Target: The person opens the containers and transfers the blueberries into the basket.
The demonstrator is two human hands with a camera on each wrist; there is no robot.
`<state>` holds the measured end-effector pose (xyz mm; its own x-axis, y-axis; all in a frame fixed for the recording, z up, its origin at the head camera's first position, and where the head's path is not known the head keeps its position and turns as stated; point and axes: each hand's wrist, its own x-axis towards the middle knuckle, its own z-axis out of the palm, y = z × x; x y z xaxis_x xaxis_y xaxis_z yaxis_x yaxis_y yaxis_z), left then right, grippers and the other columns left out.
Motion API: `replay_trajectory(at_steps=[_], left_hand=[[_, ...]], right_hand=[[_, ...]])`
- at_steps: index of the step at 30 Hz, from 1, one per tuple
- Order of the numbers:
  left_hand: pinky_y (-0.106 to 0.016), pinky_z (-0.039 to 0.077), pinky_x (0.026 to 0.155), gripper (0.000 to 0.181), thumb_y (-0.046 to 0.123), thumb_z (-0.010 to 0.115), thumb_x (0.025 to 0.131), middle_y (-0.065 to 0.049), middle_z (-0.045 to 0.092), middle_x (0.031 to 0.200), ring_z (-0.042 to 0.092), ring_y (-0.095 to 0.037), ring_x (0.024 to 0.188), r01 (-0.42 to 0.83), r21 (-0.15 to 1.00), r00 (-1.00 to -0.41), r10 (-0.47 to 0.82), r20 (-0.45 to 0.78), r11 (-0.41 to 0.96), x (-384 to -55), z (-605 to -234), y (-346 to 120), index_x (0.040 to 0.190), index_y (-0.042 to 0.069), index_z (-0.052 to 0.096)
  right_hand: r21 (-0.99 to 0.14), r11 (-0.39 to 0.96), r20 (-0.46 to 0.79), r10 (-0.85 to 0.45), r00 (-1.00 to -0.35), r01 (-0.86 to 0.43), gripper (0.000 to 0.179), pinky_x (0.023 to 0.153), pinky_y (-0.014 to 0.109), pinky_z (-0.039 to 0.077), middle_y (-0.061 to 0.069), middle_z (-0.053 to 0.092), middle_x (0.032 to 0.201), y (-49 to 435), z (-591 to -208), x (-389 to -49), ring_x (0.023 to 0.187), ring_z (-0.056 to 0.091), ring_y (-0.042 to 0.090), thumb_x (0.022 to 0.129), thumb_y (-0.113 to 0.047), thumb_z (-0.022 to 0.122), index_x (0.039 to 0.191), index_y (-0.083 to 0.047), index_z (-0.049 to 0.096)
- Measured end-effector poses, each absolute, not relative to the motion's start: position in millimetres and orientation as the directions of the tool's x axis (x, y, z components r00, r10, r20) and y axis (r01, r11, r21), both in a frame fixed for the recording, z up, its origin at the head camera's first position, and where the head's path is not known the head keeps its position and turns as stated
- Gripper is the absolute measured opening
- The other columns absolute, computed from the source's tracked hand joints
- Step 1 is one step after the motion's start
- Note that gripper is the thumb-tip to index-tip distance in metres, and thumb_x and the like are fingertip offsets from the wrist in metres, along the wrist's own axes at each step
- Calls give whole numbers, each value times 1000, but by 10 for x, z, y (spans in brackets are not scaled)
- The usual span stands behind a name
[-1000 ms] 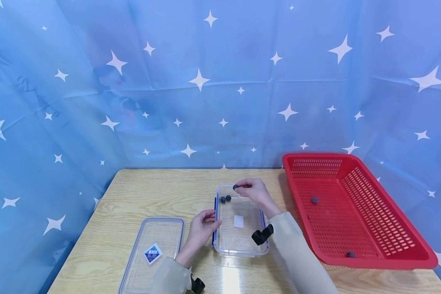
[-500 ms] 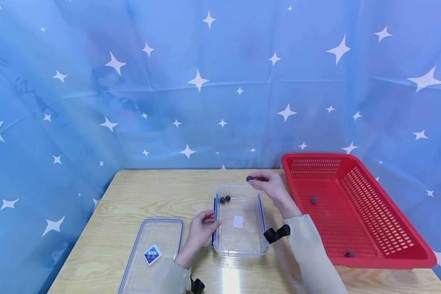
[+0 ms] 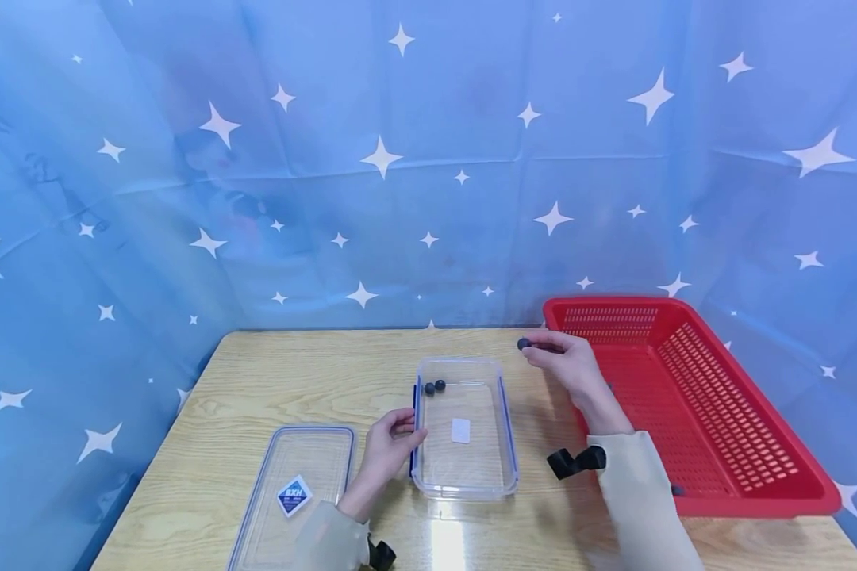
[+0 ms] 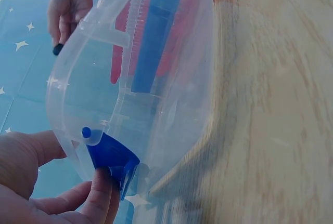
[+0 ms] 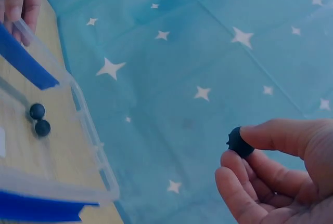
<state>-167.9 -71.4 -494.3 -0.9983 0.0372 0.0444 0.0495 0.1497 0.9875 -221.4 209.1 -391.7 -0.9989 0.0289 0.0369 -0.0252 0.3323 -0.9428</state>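
Observation:
In the head view my left hand [image 3: 388, 448] grips the left wall of a clear plastic food container [image 3: 471, 468], thumb over the rim. The left wrist view shows its fingers at a blue side latch [image 4: 112, 156]. Two blueberries [image 3: 435, 387] sit side by side in the container's far left corner. My right hand [image 3: 571, 369] pinches another blueberry [image 5: 239, 142] between thumb and fingers, its crown facing outward. That hand is up between the container and the red plastic basket [image 3: 728, 507], overlapping the basket's left rim in the head view.
A clear lid [image 3: 321, 468] with a blue edge and a diamond label lies left of the container. One blueberry [image 3: 678, 491] shows at the basket's near end; another is nearly hidden behind my right arm. A starry blue curtain [image 3: 428, 198] hangs behind the wooden table [image 3: 257, 373].
My right hand has moved rightward from over the container's far end toward the basket, still pinching the blueberry. The left hand stays on the container.

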Motion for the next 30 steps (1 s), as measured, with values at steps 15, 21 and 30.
replay_trajectory(at_steps=[15, 21, 30], left_hand=[[-30, 55, 77, 35, -8, 64, 80, -35, 57, 99, 57, -44, 94, 40, 989, -998, 48, 34, 146, -1571, -4668, -681, 110, -22, 51], [-26, 55, 76, 37, -3, 68, 80, -28, 60, 99, 60, -35, 92, 48, 987, -998, 42, 42, 151, -1682, -4947, -712, 111, -18, 54], [-22, 54, 75, 38, 1, 70, 80, -22, 62, 98, 61, -29, 91, 63, 984, -998, 38, 58, 165, -1699, -4984, -717, 111, -15, 55]], right_hand=[[-973, 218, 93, 91, -991, -71, 25, 69, 16, 52, -13, 64, 88, 2826, -3877, -1891, 80, 61, 3, 90, -17, 64, 113, -8, 66], [-991, 124, 71, 105, -992, -58, 19, 71, 12, 51, -12, 65, 87, 3086, -3911, -1803, 79, 63, 3, 90, -13, 63, 107, -12, 69], [-999, 9, 35, 131, -991, -34, 17, 70, 13, 52, -12, 66, 91, 3311, -3990, -1728, 79, 65, 2, 88, -12, 65, 104, -15, 71]])
